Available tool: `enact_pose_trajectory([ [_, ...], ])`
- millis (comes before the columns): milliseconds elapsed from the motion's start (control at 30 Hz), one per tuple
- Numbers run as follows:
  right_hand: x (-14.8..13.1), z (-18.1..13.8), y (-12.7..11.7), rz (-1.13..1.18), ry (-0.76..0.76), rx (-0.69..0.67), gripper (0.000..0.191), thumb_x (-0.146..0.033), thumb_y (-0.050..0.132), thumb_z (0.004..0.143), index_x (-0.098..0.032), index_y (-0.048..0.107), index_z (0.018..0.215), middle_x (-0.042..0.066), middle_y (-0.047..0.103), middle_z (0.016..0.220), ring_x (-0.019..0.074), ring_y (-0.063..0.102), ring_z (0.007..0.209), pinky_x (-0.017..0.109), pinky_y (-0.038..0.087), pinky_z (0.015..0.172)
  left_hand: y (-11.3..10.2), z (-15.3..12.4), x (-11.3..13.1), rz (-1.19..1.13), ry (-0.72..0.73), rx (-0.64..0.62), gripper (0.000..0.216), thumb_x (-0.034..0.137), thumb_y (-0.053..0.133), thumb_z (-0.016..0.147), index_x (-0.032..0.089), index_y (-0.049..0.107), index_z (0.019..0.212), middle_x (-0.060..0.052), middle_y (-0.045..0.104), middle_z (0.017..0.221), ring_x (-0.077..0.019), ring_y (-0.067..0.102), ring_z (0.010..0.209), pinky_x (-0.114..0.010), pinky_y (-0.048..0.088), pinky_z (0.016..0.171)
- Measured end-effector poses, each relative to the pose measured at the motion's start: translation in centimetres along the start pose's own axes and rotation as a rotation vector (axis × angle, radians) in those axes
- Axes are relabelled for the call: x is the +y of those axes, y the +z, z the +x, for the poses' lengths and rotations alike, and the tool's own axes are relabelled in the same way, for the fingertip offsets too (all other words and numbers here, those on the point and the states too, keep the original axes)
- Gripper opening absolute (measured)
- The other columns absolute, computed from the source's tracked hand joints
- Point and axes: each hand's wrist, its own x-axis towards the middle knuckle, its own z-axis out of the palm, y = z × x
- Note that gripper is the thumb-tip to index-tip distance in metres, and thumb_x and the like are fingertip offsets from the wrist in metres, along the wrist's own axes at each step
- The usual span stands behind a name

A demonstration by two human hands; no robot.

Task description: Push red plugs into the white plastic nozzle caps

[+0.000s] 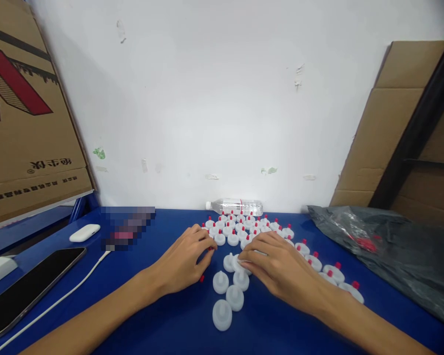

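Here, worked two-handed among white caps on the counter.
Pinched one cap in nearly closed right fingers, just in front of red-tipped caps; curled left fingers partly open nearby, could not tell whether holding anything.

Left forearm, bare, rising obliquely from bottom edge at lower left; left hand just left of centre, back uppermost, fingers curled, thumb bent toward index finger. Right forearm, bare, from lower right corner; right hand right of centre, palm down, fingers pointing leftward, thumb beneath. Hands apart, wrists nearly straight.
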Motion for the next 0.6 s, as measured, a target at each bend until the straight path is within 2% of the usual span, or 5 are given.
enact_pose_trajectory([
  [233, 0.0, 0.1, 0.0, 0.004, 0.036, -0.049, 0.019, -0.024, 0.050, 0.103, -0.021, 0.068, 0.106, 0.004, 0.071, 0.097, 0.0200, 0.061, 0.093, 0.039, 0.043, 0.089, 0.2, 0.1, -0.1, -0.007, -0.005, -0.030, 0.019, 0.013, 0.050, 0.096, 0.021, 0.066, 0.103, -0.006, 0.065, 0.100, -0.0232, 0.053, 0.097, -0.038, 0.044, 0.086],
  [400, 0.6, 0.2, -0.6, -0.095, 0.054, 0.029, 0.023, -0.024, 0.046, 0.104, -0.022, 0.066, 0.115, 0.006, 0.072, 0.102, 0.0221, 0.062, 0.096, 0.043, 0.039, 0.095, 0.3, 0.1, -0.1, -0.007, -0.007, -0.056, 0.019, 0.012, 0.050, 0.096, 0.020, 0.065, 0.104, -0.006, 0.066, 0.102, -0.0235, 0.052, 0.097, -0.038, 0.044, 0.086],
  [500, 1.4, 0.5, -1.8, -0.246, 0.127, 0.059, 0.023, -0.023, 0.046, 0.102, -0.020, 0.068, 0.110, 0.009, 0.072, 0.100, 0.0247, 0.062, 0.097, 0.045, 0.038, 0.094, 0.2, 0.0, -0.1, -0.012, -0.002, -0.062, 0.019, 0.011, 0.051, 0.095, 0.020, 0.065, 0.105, -0.005, 0.066, 0.102, -0.0233, 0.052, 0.097, -0.038, 0.044, 0.086],
  [600, 2.2, 0.4, -2.4, -0.374, 0.230, 0.007, 0.025, -0.022, 0.047, 0.101, -0.017, 0.071, 0.098, 0.009, 0.072, 0.088, 0.0264, 0.063, 0.093, 0.045, 0.038, 0.091, 0.2, 0.0, -0.1, -0.023, -0.004, -0.066, 0.020, 0.011, 0.051, 0.095, 0.020, 0.065, 0.105, -0.006, 0.066, 0.103, -0.0234, 0.052, 0.099, -0.038, 0.044, 0.086],
])
